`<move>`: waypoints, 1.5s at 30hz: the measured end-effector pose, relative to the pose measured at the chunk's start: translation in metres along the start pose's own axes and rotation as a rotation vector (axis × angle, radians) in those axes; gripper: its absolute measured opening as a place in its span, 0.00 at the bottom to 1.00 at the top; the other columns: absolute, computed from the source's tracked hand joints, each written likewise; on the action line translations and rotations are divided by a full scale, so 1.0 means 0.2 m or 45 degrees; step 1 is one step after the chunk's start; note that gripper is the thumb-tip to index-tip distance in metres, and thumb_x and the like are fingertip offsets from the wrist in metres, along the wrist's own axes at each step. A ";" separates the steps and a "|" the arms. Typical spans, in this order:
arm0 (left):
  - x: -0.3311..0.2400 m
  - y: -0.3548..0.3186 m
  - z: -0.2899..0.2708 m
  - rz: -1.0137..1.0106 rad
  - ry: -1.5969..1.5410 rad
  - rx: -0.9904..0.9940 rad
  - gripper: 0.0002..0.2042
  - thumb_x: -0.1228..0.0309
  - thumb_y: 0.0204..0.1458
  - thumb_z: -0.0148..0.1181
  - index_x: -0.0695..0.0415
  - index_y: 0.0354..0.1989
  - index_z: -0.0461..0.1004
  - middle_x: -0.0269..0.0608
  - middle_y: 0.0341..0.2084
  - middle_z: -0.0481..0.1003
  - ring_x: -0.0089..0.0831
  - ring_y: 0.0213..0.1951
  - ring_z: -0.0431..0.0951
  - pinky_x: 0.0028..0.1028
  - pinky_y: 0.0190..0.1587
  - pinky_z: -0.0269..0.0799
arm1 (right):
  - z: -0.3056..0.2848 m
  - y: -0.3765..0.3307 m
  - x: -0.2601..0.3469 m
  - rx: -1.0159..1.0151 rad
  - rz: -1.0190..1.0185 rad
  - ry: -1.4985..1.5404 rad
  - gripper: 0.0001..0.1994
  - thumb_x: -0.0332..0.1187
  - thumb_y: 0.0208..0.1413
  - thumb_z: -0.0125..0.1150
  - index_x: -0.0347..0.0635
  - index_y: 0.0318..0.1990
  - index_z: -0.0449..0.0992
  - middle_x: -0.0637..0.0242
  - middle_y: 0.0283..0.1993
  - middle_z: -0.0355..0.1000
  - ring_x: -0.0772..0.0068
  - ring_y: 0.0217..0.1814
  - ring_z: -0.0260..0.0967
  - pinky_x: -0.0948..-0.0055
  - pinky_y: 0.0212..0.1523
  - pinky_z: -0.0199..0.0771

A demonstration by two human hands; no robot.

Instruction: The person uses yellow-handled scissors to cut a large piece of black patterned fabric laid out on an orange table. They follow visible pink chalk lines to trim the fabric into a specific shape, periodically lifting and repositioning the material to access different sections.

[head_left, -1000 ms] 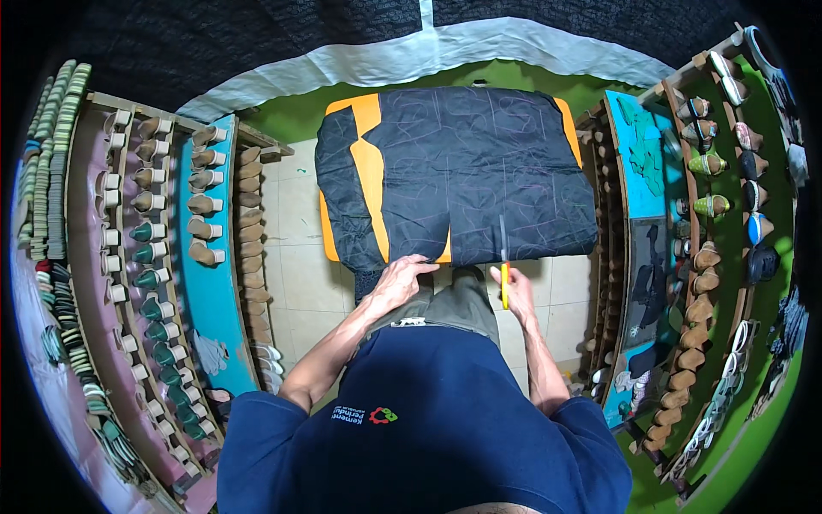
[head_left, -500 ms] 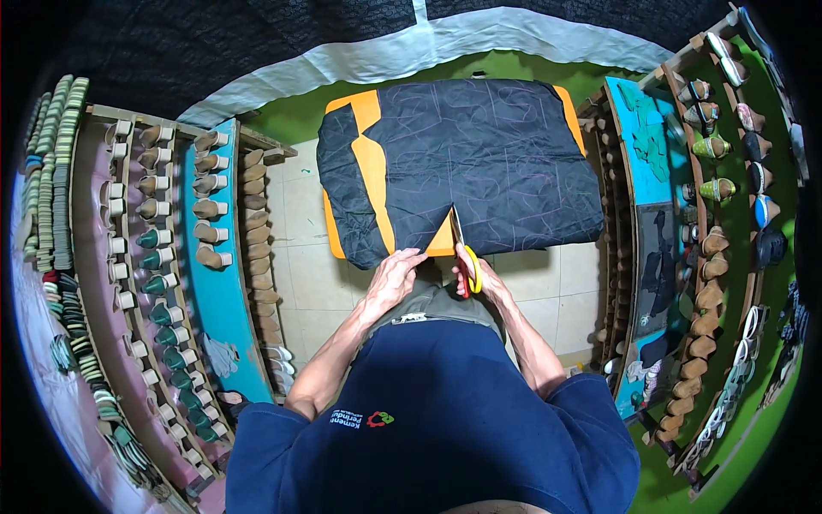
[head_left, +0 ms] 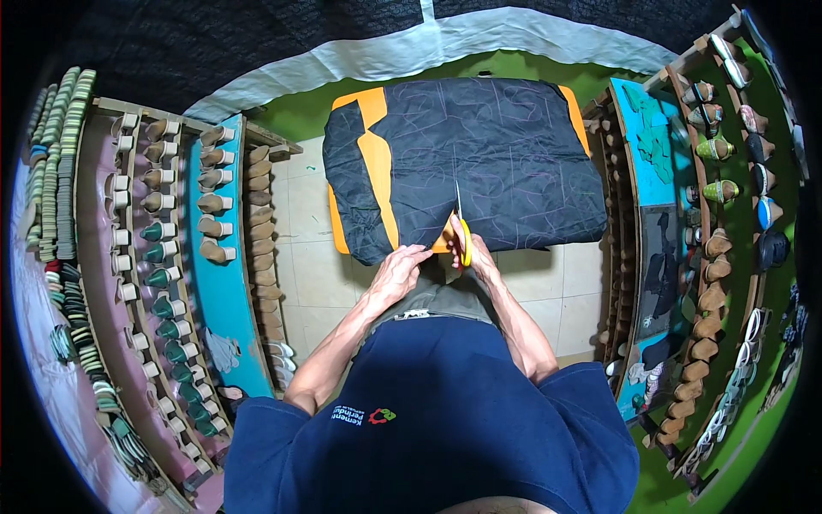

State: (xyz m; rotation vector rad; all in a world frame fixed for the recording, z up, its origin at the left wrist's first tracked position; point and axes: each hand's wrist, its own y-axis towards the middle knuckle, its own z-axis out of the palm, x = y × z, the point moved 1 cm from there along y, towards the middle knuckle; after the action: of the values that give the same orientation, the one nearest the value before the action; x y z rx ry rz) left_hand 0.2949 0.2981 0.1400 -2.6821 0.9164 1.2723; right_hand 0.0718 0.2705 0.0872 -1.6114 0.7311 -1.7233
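Note:
Black fabric marked with thin purple outlines covers most of an orange table. My right hand grips yellow-handled scissors at the near edge, their blades pointing away from me into the fabric. Just left of the blades, a wedge-shaped gap in the cloth bares some orange. My left hand is closed at the fabric's near edge, left of that gap, fingertips pressed on the cloth. A longer cut-out strip farther left also shows the tabletop, with a separate dark piece of cloth beyond it.
Racks of shoe lasts line the left side, beside stacked striped soles. More lasts and finished shoes fill the right rack. Green cloth scraps lie on a blue shelf. Pale floor tiles surround the table.
The scissors and my right hand have moved forward, away from me, deeper into the fabric. My left hand stays at the near edge. The whole view has shifted slightly.

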 end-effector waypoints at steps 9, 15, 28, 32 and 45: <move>0.04 -0.03 0.02 -0.012 0.011 0.039 0.24 0.85 0.47 0.59 0.58 0.55 0.74 0.53 0.52 0.76 0.52 0.54 0.76 0.47 0.60 0.70 | 0.03 0.00 -0.02 -0.109 -0.080 -0.077 0.39 0.78 0.50 0.54 0.43 0.25 0.71 0.70 0.19 0.66 0.76 0.17 0.69 0.74 0.18 0.71; 0.03 -0.03 0.01 -0.014 -0.027 0.021 0.23 0.85 0.46 0.58 0.59 0.54 0.74 0.55 0.51 0.76 0.53 0.53 0.76 0.46 0.59 0.71 | 0.02 0.01 -0.02 -0.183 -0.084 -0.090 0.37 0.76 0.48 0.59 0.45 0.20 0.70 0.69 0.17 0.67 0.77 0.18 0.70 0.75 0.19 0.72; 0.06 -0.06 0.01 -0.034 -0.036 0.011 0.22 0.84 0.49 0.59 0.58 0.55 0.74 0.53 0.50 0.77 0.52 0.54 0.76 0.47 0.60 0.70 | 0.02 0.13 0.08 -0.244 -0.149 -0.153 0.39 0.79 0.47 0.57 0.46 0.20 0.68 0.68 0.16 0.68 0.74 0.17 0.71 0.72 0.17 0.70; 0.04 -0.06 -0.01 -0.050 -0.044 -0.012 0.22 0.85 0.47 0.61 0.58 0.54 0.75 0.53 0.49 0.77 0.52 0.53 0.77 0.45 0.59 0.72 | 0.02 0.18 0.11 -0.146 -0.089 -0.098 0.38 0.77 0.49 0.56 0.46 0.19 0.68 0.69 0.16 0.66 0.75 0.16 0.68 0.73 0.17 0.67; 0.00 -0.04 -0.05 -0.030 -0.043 -0.070 0.22 0.86 0.46 0.62 0.58 0.52 0.76 0.53 0.46 0.78 0.51 0.51 0.78 0.44 0.56 0.75 | 0.00 0.26 0.20 -0.162 -0.157 -0.114 0.38 0.76 0.48 0.59 0.44 0.18 0.69 0.69 0.16 0.67 0.76 0.17 0.68 0.74 0.18 0.67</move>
State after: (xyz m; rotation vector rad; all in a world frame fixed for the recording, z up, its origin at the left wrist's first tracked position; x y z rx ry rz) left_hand 0.3069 0.3017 0.1452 -2.6949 0.8562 1.3534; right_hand 0.0762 0.2063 0.0718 -1.8424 0.7233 -1.7071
